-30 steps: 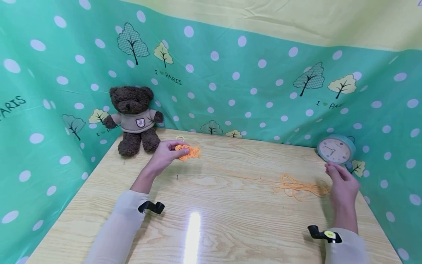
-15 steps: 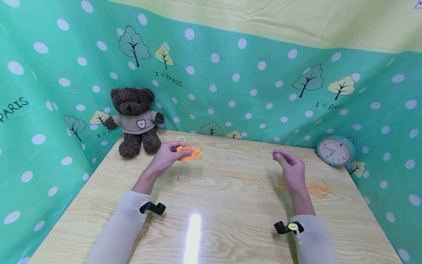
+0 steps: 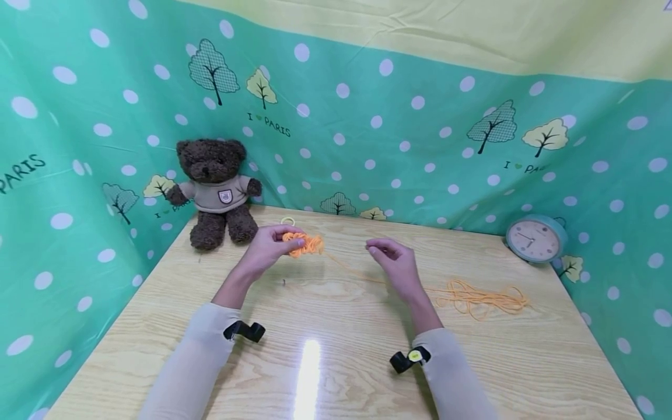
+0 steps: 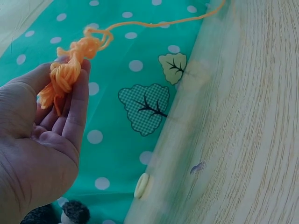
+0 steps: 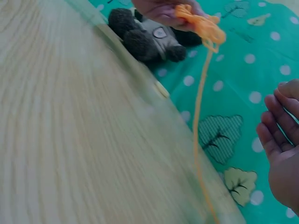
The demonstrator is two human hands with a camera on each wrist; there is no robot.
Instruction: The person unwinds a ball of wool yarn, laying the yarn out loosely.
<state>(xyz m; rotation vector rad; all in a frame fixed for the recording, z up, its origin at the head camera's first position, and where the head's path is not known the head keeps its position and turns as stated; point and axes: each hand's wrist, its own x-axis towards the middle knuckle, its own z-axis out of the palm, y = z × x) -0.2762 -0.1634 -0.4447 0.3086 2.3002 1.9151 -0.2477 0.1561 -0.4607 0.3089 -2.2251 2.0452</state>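
Note:
A bundle of orange yarn [image 3: 307, 245] is pinched between the thumb and fingers of my left hand [image 3: 262, 251], above the table's left half. In the left wrist view the yarn bundle [image 4: 70, 74] sits near the fingertips, and a single strand [image 4: 163, 23] runs off from it. That strand leads right to a loose heap of orange yarn [image 3: 483, 297] on the table. My right hand [image 3: 397, 265] hovers right of the bundle, apart from it, fingers loosely bent. Nothing shows between the fingers of the right hand [image 5: 282, 149] in the right wrist view.
A brown teddy bear [image 3: 215, 186] in a grey shirt sits at the back left. Near its feet lies a pale yellow ring [image 3: 287, 221]. A round clock [image 3: 534, 238] stands at the back right. Patterned green cloth [image 3: 367, 128] walls the wooden table [image 3: 357, 350].
My right hand has swung left, from beside the clock, over the loose yarn, to near the bundle. The left hand keeps its grip on the bundle in about the same place.

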